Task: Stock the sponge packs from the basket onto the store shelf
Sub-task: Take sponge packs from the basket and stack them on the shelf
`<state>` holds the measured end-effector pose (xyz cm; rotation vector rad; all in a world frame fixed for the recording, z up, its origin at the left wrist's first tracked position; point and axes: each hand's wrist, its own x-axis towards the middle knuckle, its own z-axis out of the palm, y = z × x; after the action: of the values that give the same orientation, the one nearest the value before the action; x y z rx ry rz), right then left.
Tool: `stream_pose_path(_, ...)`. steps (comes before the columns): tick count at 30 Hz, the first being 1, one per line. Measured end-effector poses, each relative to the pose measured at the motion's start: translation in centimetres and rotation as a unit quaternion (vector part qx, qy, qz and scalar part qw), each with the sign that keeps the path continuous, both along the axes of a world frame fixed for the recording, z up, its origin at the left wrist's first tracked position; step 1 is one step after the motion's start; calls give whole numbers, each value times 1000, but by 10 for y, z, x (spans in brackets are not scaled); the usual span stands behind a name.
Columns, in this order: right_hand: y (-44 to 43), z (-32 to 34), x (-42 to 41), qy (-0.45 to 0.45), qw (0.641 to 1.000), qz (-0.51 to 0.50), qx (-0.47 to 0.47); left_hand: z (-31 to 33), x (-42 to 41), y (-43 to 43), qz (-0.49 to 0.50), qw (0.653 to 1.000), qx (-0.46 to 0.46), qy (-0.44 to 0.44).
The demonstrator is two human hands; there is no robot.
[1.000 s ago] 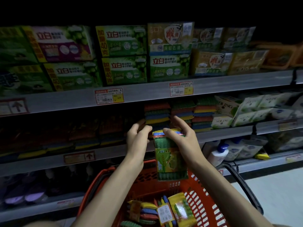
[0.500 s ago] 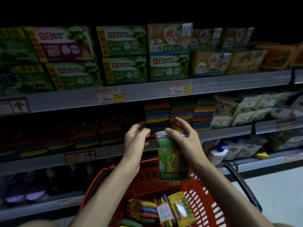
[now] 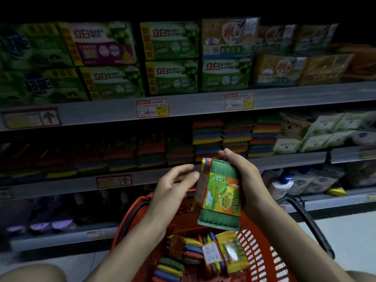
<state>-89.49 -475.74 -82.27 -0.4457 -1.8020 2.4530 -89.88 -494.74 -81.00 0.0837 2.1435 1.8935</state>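
My right hand [image 3: 246, 178] grips a green sponge pack [image 3: 220, 193] with an orange and green label, held upright and slightly tilted above the red basket [image 3: 262, 259]. My left hand [image 3: 173, 186] hovers just left of the pack with fingers relaxed and spread, its fingertips near the pack's left edge. Several more sponge packs [image 3: 193, 253] lie in the basket below. The middle shelf [image 3: 284, 159] behind my hands carries stacks of coloured sponges [image 3: 234, 137].
Boxed soap packs [image 3: 171, 58] fill the top shelf. White soap packets [image 3: 325, 129] sit right of the sponge stacks. Bottles [image 3: 282, 184] stand on the lower right shelf. The basket's black handle [image 3: 311, 222] hangs to the right. Dark sponge stacks fill the shelf's left part.
The pack has dropped slightly and turned its label more toward me in my right hand. My left hand has come off the pack and sits lower, to its left.
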Motion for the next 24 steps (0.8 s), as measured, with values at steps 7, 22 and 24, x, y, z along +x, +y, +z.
stream_pose_path(7, -13, -7, 7, -84, 990, 22, -107, -10, 18, -7, -124, 988, -26, -83)
stream_pose_path(22, -11, -4, 38, -40, 997, 55, 43, -16, 0, -24, 112, 984, 125, -53)
stream_pose_path(24, -13, -2, 41, -36, 997, 58, 34, -14, 1, -25, 126, 981, 142, -48)
